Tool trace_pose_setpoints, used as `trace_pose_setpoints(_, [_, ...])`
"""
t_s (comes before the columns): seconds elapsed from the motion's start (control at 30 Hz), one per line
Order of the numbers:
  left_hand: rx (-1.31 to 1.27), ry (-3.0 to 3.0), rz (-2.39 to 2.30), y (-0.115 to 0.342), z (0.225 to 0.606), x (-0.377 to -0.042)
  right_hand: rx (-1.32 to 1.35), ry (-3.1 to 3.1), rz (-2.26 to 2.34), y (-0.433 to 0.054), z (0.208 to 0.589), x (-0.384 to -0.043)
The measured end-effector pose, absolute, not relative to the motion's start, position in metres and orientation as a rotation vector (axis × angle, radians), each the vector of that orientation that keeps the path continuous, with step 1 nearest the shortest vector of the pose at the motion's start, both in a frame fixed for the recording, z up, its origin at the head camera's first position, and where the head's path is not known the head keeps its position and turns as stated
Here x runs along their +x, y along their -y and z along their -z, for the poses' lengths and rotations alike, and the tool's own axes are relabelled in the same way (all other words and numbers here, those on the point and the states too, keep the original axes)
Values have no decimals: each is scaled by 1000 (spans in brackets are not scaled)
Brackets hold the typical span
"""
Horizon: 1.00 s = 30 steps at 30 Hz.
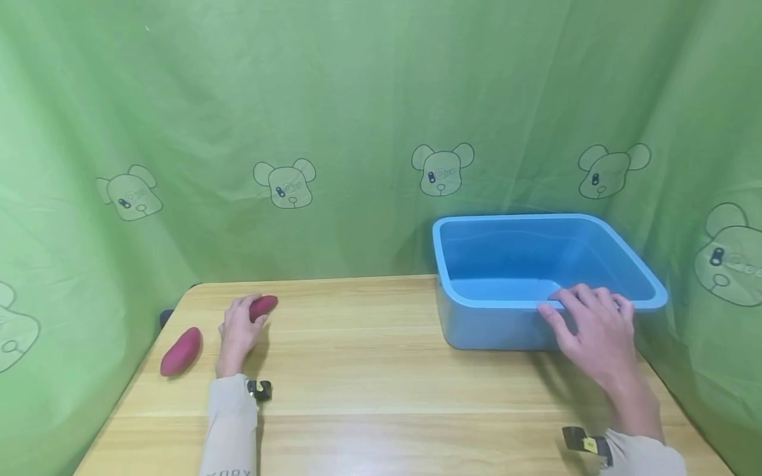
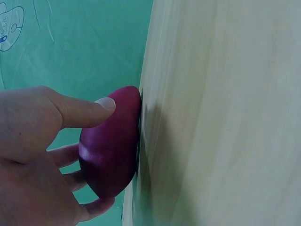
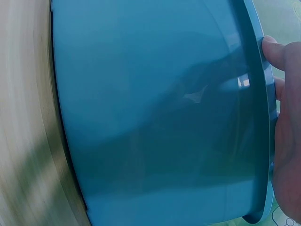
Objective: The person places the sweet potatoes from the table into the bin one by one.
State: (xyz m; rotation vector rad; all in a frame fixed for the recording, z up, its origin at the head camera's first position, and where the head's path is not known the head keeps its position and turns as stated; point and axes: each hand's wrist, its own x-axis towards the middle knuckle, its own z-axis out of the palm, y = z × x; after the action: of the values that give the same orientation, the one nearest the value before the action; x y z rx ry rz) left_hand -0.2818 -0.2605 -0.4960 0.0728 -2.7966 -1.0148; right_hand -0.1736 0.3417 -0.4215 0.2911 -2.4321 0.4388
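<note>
Toward the table's far left, my left hand (image 1: 239,334) holds a reddish-purple sweet potato (image 1: 264,307). In the left wrist view the thumb lies along one side of this sweet potato (image 2: 110,150) and the other fingers reach round behind it, close to the wooden tabletop. A second sweet potato (image 1: 181,352) lies on the table, left of that forearm. My right hand (image 1: 601,334) grips the near rim of a blue plastic basin (image 1: 488,304), thumb outside and fingers over the inner side. In the right wrist view the thumb presses the rim (image 3: 263,61).
The basin stands at the right back of the wooden table (image 1: 369,383). Green curtain (image 1: 357,99) printed with bear heads hangs behind the table and along both sides. Dark straps with cameras (image 1: 259,390) sit at both wrists.
</note>
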Motion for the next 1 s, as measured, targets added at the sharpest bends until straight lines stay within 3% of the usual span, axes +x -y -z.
trace_pose_setpoints(1.0, [47,2776,1106,273,499,-286,289,2431,-441,-340,420,-173])
